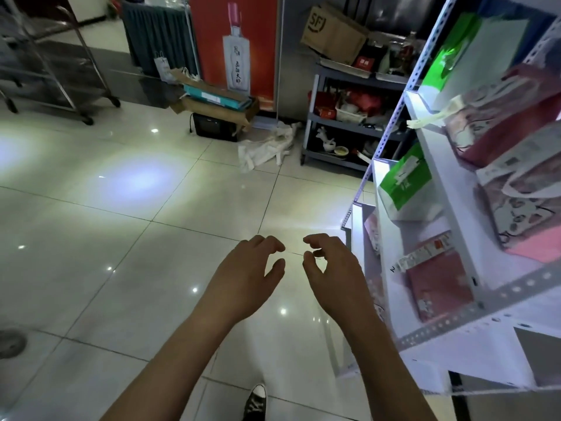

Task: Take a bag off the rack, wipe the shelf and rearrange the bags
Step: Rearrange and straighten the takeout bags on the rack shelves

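Hovering over the tiled floor, the left hand and right hand hold nothing, fingers loosely curled and apart; green bags and pink bags sit on the white rack to the right.

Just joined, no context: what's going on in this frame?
A person stands beside a white rack stocked with green bags and pink bags. The left hand and right hand hover over the tiled floor, fingers loosely curled, holding nothing. No bag has been gripped and no cloth is in hand.
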`<state>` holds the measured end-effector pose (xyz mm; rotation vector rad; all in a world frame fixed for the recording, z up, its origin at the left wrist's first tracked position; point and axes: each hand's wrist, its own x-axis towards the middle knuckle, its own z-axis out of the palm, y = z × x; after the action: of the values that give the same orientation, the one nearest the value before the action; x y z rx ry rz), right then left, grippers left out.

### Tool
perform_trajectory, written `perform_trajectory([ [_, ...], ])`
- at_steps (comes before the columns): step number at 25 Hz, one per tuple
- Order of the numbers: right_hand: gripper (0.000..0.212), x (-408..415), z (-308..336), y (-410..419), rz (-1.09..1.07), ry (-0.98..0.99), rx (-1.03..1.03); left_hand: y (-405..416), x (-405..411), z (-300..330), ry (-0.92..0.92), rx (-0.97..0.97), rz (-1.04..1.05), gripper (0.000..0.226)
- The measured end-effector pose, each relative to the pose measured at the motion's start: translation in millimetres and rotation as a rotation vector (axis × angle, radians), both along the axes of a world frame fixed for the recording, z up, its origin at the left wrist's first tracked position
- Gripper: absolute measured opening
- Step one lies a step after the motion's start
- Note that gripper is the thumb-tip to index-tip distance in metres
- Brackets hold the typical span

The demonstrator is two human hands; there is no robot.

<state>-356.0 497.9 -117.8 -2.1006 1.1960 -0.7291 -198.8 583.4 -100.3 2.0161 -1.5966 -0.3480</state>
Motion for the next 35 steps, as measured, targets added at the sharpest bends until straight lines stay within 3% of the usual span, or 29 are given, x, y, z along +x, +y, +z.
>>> perform_trajectory([
  [11,0.021,166,20,-83,-0.013,-0.064,-0.005,-80,169,21,-0.041,-0.002,-0.007,0.025],
  [22,0.021,267,36,-173,-0.387,-0.047,-0.064,-231,288,45,-0.042,-0.064,-0.389,0.028],
  [35,0.018,236,40,-274,-0.869,-0.064,-0.080,-414,254,46,-0.017,-0.044,-0.836,0.022],
])
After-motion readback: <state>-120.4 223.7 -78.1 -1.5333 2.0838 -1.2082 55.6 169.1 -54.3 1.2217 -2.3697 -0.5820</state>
